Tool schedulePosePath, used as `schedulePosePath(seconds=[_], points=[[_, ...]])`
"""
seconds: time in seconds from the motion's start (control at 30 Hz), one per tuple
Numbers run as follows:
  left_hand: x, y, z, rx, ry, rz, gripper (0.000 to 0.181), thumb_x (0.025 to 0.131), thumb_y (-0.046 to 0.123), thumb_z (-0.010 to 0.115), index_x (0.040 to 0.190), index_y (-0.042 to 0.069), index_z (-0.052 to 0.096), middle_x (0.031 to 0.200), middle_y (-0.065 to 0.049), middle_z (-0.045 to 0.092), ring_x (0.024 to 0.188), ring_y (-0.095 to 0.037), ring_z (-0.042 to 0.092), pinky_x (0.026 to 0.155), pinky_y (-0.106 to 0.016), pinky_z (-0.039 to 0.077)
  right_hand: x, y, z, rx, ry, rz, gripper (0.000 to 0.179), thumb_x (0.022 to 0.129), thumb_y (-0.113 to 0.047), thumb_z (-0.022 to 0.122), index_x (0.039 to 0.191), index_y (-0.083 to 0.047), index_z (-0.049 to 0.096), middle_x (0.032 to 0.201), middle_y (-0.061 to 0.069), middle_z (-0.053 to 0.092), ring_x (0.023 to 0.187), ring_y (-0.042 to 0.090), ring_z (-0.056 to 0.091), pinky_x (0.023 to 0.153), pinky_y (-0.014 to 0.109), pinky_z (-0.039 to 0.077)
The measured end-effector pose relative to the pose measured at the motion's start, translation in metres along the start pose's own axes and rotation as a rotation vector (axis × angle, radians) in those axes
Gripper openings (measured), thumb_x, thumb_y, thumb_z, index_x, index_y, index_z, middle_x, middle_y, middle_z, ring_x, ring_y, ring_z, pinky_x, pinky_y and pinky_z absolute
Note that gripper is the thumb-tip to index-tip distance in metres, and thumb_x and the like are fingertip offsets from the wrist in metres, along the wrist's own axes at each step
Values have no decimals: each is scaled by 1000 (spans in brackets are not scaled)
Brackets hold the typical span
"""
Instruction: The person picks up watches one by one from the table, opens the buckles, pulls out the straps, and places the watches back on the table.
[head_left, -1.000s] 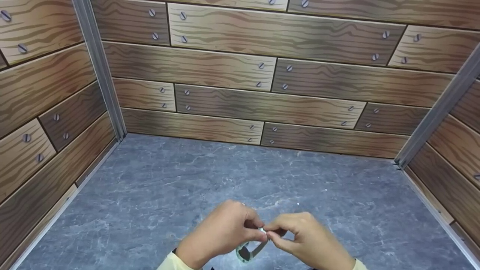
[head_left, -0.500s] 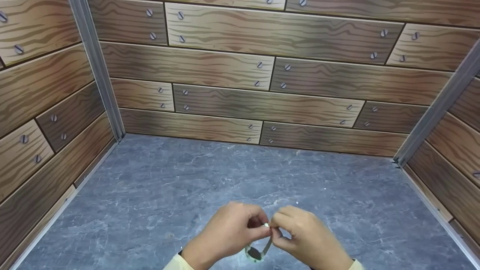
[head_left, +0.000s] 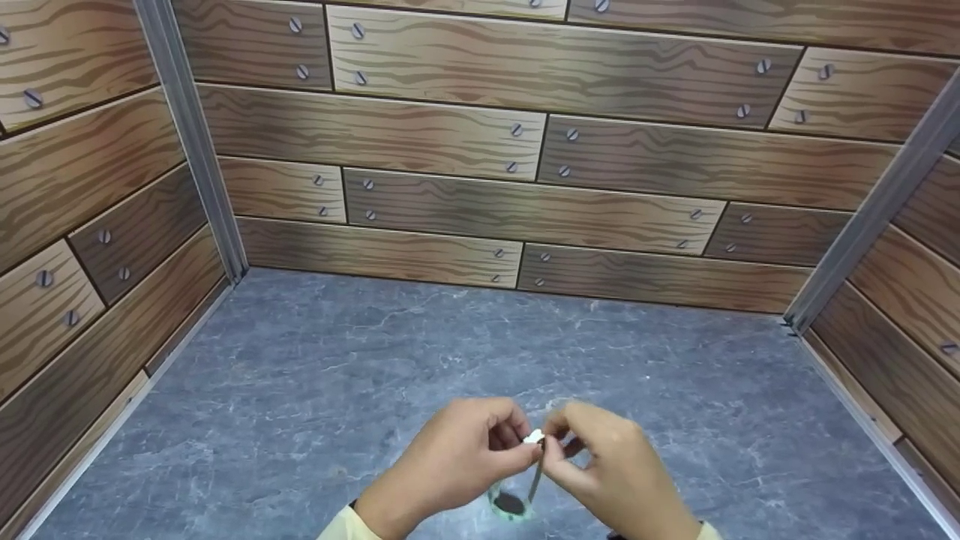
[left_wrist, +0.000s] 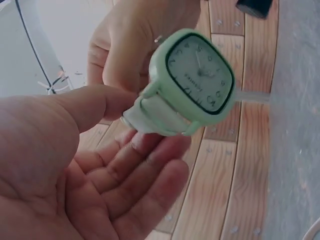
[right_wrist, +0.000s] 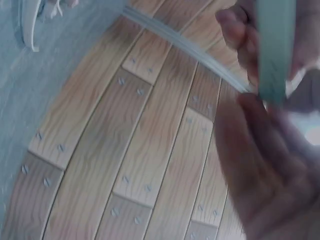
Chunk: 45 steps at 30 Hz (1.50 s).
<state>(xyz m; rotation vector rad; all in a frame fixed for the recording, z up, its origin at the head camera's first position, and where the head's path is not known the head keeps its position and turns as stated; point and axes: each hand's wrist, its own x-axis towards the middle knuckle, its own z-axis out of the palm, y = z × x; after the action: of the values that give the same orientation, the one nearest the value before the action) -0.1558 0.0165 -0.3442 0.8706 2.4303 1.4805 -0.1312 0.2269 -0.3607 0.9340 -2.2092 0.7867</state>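
A pale green wristwatch (left_wrist: 195, 77) with a rounded square case hangs from its strap between both hands, low over the tabletop. In the head view its case (head_left: 511, 504) appears below the fingers. My left hand (head_left: 450, 450) pinches the strap (left_wrist: 157, 114) between thumb and index finger, its other fingers loosely bent beneath. From the other side, my right hand (head_left: 615, 465) pinches the strap close to the left fingertips. A small white piece (head_left: 534, 436) shows between the two hands. In the right wrist view a blurred green strap length (right_wrist: 275, 50) rises above the right fingertips.
The grey-blue marbled tabletop (head_left: 337, 375) is bounded by plank-patterned walls (head_left: 450, 135) on three sides. Metal posts (head_left: 199, 150) stand in the corners. A dark cylindrical object (left_wrist: 255, 6) shows at the top of the left wrist view, and a white curved piece (right_wrist: 29, 25) in the right wrist view.
Both hands have shifted slightly right and up with the watch. The white piece between the fingertips shows more, and the fingers have adjusted around the strap.
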Motion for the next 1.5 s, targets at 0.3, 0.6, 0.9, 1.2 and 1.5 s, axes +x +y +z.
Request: schedulePosePath(seconds=[0.3,0.6,0.9,1.2,1.5], points=[[1,-2,-3,113,-78,40,8,92,27,80,95,20,77,81,18,71,72,5,64,69,-18,54,-2,9,-4,9,-142,-207,36,75,12,76,93,-17,66,96,-7,62,74,3,54,65,10,44],[0,-5,-2,81,-86,70,8,95,27,77,98,21,72,82,18,68,73,2,63,69,-21,53,0,10,2,-12,-42,-279,34,69,12,70,85,-17,59,91,-7,56,72,4,46,61,10,39],[-1,-2,-5,-134,-95,94,9,97,26,75,99,19,71,88,12,69,82,-4,65,74,-23,54,2,3,4,107,93,-170,35,67,19,62,80,-13,58,91,-2,60,72,6,54,64,12,47],[-1,4,-5,-99,-30,32,10,97,27,76,99,20,69,87,12,68,81,-4,65,74,-23,54,1,4,-1,248,25,-30,47,79,19,73,117,-10,69,103,3,72,85,13,69,70,22,58],[-2,-2,-2,79,-112,-2,9,92,25,81,92,22,73,78,18,69,71,2,64,69,-19,53,-2,10,-7,158,-214,-185,17,99,-7,70,110,-19,72,101,-5,67,83,4,62,74,11,49]])
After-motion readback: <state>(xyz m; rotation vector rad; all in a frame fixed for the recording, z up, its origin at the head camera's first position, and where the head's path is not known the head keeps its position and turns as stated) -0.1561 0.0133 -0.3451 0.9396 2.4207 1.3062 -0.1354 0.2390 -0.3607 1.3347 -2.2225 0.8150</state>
